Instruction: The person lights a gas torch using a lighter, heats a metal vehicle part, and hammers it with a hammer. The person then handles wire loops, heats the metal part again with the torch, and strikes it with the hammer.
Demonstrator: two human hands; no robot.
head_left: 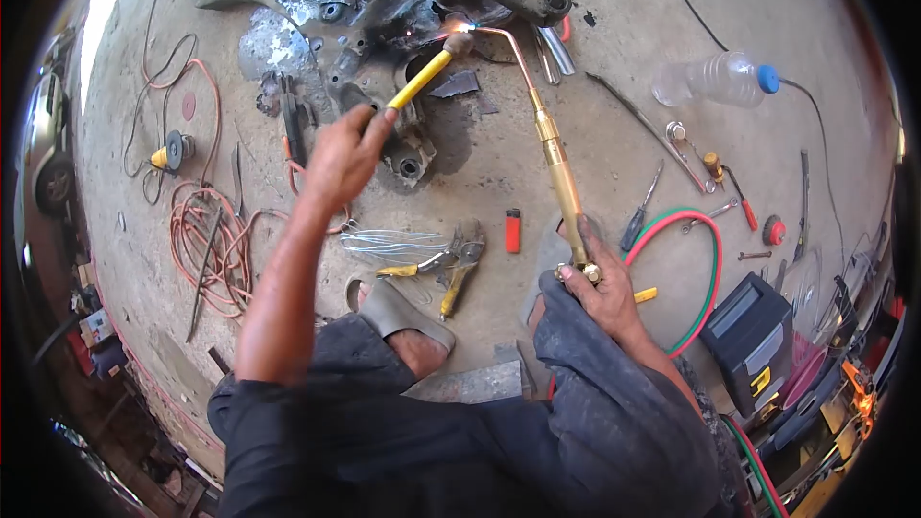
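Note:
My left hand [341, 158] is closed around the yellow handle of a hammer [419, 80]. The hammer's rounded grey head rests at or just over a dark, greasy metal vehicle part [369, 62] on the floor. A brass gas torch [556, 163] is gripped near its valves by my right hand [606, 286]. Its bent copper tip points left, and a bright flame and an orange glow show beside the hammer head. Whether the hammer touches the metal, I cannot tell. Red and green hoses [712, 259] curve away to the right of my right hand.
Between my feet and the part lie a red lighter [513, 231], yellow-handled pliers [460, 269] and thin wires [393, 246]. A coiled orange cord [206, 249] sits left. Rightward are a plastic bottle [715, 80], a screwdriver [641, 209], a metal bar [648, 125] and a black toolbox [750, 341].

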